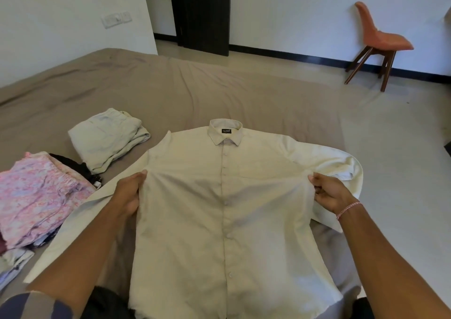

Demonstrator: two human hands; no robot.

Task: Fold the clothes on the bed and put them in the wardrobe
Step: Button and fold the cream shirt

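cream shirt (227,221) buttoned, flat, collar far, both grips pinching sides

The shirt (227,221) runs off the bottom edge, so its hem does not show. The left hand (129,194) grips the shirt's side with its fingers tucked beneath the cloth; only thumb and back are seen. The right hand (329,194) pinches the other side, and a fold hides its fingertips. The left forearm (85,240) covers part of one sleeve. The collar label (227,131) is too small to read. The clothes pile (14,257) is cut off by the left edge, and its pink floral garment (36,196) hides most of a dark garment (73,165). A dark object (448,147) is cut off by the right edge and cannot be identified.
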